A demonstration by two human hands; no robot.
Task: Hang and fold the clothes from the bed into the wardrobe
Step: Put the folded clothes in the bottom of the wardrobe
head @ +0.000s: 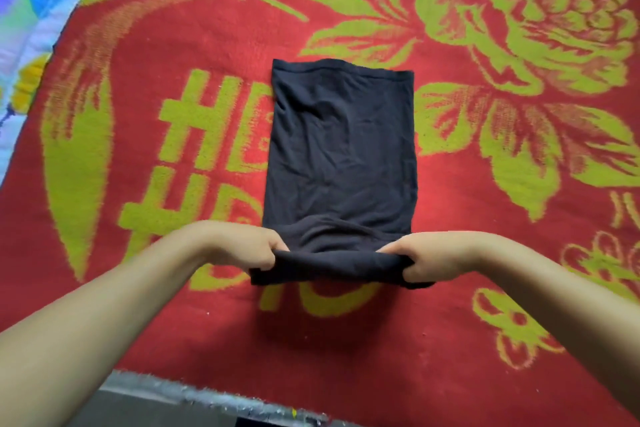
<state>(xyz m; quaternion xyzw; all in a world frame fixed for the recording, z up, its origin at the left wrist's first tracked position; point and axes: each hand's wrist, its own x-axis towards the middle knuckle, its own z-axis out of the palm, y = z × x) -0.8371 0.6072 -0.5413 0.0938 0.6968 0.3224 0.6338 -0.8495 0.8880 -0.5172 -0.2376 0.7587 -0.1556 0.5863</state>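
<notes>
Both bare arms reaching in from the bottom corners, hands close together

The left hand and right hand sit level with each other, knuckles up, fingers curled and thumbs tucked under, each pinching one near corner of the black garment. Forearms angle inward, wrists fairly straight.
</notes>
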